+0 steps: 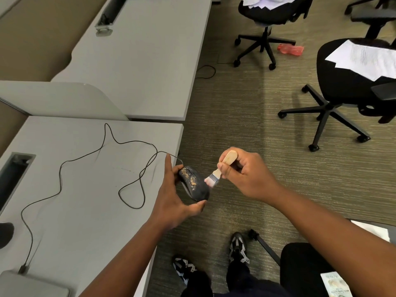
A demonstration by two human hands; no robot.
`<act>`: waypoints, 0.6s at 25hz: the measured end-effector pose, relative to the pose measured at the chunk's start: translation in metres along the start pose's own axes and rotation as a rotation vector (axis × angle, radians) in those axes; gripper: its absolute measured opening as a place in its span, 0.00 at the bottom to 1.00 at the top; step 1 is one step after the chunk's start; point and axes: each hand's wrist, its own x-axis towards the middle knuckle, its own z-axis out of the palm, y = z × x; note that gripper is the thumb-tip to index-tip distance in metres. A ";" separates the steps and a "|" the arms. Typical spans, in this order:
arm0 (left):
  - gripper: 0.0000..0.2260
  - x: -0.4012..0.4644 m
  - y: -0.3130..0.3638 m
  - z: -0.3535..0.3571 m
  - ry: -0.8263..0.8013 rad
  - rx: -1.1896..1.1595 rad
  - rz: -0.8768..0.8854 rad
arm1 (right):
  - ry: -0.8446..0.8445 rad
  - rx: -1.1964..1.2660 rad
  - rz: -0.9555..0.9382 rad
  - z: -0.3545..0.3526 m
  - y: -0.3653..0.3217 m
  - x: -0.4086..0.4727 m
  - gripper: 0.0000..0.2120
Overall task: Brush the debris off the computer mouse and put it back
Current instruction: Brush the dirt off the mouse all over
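Black plastic computer mouse with a thin dark cable [194, 186] is held off the edge of the grey desk [85, 189], above the carpet, and yellowish debris [188, 179] is on its top. The left hand [173, 196] grips it, fingers at the front end and thumb curled under the rear end. The right hand [246, 174] pinches a small wooden-handled brush with pale bristles [220, 170], the bristles touching the mouse's right side. I judge the brushing only partly done; much debris remains, and putting the mouse back is not yet done
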 end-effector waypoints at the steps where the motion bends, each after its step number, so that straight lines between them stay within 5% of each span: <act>1: 0.68 0.001 0.000 0.000 -0.003 0.003 -0.004 | 0.045 0.070 0.016 0.001 -0.002 0.000 0.03; 5: 0.68 0.000 0.003 0.004 -0.026 -0.003 0.013 | 0.061 0.359 0.150 0.018 -0.012 0.001 0.02; 15: 0.63 -0.006 0.007 0.008 0.020 -0.033 0.047 | 0.104 0.274 0.270 0.022 0.000 0.000 0.02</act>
